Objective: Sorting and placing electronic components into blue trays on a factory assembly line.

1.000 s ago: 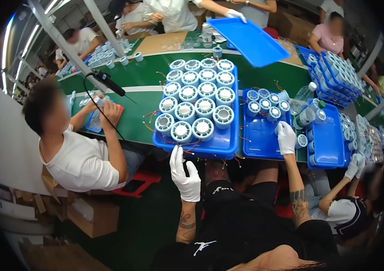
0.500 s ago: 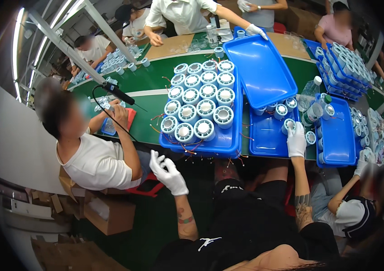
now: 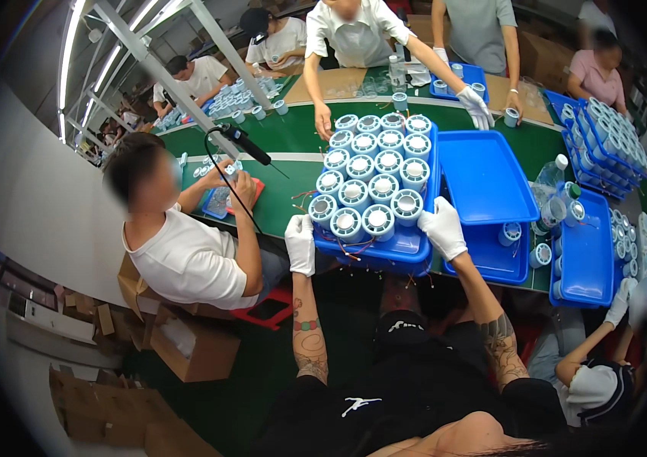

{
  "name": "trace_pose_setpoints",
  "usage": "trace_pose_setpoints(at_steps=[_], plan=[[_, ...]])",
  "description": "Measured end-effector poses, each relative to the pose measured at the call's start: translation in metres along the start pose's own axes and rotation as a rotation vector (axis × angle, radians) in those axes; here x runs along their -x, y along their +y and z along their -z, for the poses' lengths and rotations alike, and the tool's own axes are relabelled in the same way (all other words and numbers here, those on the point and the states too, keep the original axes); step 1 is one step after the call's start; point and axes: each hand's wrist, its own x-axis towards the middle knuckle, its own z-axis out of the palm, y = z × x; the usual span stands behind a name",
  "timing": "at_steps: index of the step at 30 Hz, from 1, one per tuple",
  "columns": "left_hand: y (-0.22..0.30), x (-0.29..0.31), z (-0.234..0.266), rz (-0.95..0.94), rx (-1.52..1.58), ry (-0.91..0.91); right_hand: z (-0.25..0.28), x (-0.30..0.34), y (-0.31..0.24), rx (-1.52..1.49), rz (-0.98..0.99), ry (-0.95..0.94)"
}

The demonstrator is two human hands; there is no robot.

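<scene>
While both gloved hands gripped it, the tray (image 3: pixel 407 247) sat at the near edge of the table (image 3: pixel 293 137), its front rim overhanging toward the person. The left hand (image 3: pixel 300 244) held the tray's near left corner, fingers curled closed over the rim. The right hand (image 3: pixel 442 227) held the near right corner, fingers wrapped over the rim and thumb on top. How far the fingertips reached under the tray could not be determined.

The tray was blue and carried round white-and-blue spools (image 3: pixel 373 164) set upright in rows, touching one another and filling it from front to back. Thin coloured wires (image 3: pixel 346 247) trailed from the front row across the tray's near rim.

Just beside the tray, on its right, an empty tray (image 3: pixel 483 175) rested tilted on top of a lower tray (image 3: pixel 491 259), which held two spools near its right wall. Further right, another tray (image 3: pixel 586 251) held more spools along its edges, and a clear bottle (image 3: pixel 553 175) stood between these trays.

At the left edge of the table, a seated person in a white shirt (image 3: pixel 186 255) worked over a small tray (image 3: pixel 220 202), below a black hanging tool (image 3: pixel 243 143). At the far edge, a standing person's gloved hand (image 3: pixel 477 107) rested on the table near a single spool (image 3: pixel 511 117). Cardboard boxes (image 3: pixel 194 346) lay on the floor to the left.
</scene>
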Motion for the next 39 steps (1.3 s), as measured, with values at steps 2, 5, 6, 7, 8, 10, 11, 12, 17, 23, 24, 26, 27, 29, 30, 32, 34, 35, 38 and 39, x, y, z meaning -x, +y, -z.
trace_pose_setpoints(at_steps=[2, 5, 6, 7, 8, 10, 11, 12, 17, 23, 24, 26, 27, 29, 30, 32, 34, 35, 38, 39], plan=[[0.007, 0.000, -0.003, -0.007, 0.101, -0.006, -0.002, 0.002, -0.001, -0.094, 0.010, 0.045], [0.016, 0.000, 0.000, 0.022, 0.153, -0.028, -0.002, 0.006, -0.007, -0.129, 0.042, 0.051], [0.018, 0.000, 0.001, 0.037, 0.178, -0.039, -0.001, 0.007, -0.009, -0.149, 0.057, 0.054], [0.020, 0.001, 0.001, 0.050, 0.203, -0.051, 0.000, 0.006, -0.011, -0.168, 0.073, 0.057], [0.021, 0.001, 0.001, 0.049, 0.205, -0.051, 0.001, 0.005, -0.012, -0.167, 0.075, 0.058], [0.024, 0.004, -0.001, 0.058, 0.248, -0.039, 0.004, 0.004, -0.013, -0.158, 0.081, 0.053], [0.024, 0.006, -0.002, 0.063, 0.269, -0.033, 0.005, 0.003, -0.013, -0.154, 0.084, 0.049], [0.024, 0.006, -0.003, 0.068, 0.290, -0.026, 0.006, 0.002, -0.013, -0.150, 0.087, 0.046], [0.020, 0.005, -0.007, 0.057, 0.299, -0.004, 0.005, -0.001, -0.007, -0.232, 0.080, 0.021], [0.017, -0.005, -0.003, 0.023, 0.206, 0.015, 0.000, 0.000, -0.013, -0.349, -0.005, 0.005], [0.016, -0.007, -0.004, 0.032, 0.215, 0.002, 0.000, 0.000, -0.011, -0.347, -0.008, 0.002], [0.015, -0.010, -0.006, 0.052, 0.233, -0.025, -0.001, -0.002, -0.004, -0.343, -0.017, -0.006], [0.014, -0.012, -0.007, 0.063, 0.242, -0.039, -0.002, -0.004, -0.001, -0.340, -0.022, -0.009], [0.013, -0.014, -0.005, 0.061, 0.229, -0.037, -0.004, -0.008, 0.001, -0.329, -0.010, -0.007], [0.012, -0.015, -0.005, 0.060, 0.216, -0.038, -0.005, -0.011, 0.002, -0.318, 0.000, -0.001], [0.010, -0.015, -0.006, 0.058, 0.193, -0.045, -0.007, -0.016, 0.006, -0.295, 0.018, 0.014], [0.007, -0.013, -0.007, 0.050, 0.186, -0.032, -0.007, -0.019, 0.012, -0.274, 0.030, 0.011], [0.005, -0.012, -0.009, 0.043, 0.178, -0.019, -0.007, -0.020, 0.015, -0.252, 0.039, 0.007], [-0.001, -0.011, -0.012, 0.033, 0.165, 0.002, -0.004, -0.021, 0.019, -0.207, 0.055, 0.001], [-0.001, -0.012, -0.011, 0.038, 0.185, 0.001, -0.004, -0.021, 0.018, -0.212, 0.049, -0.006]])
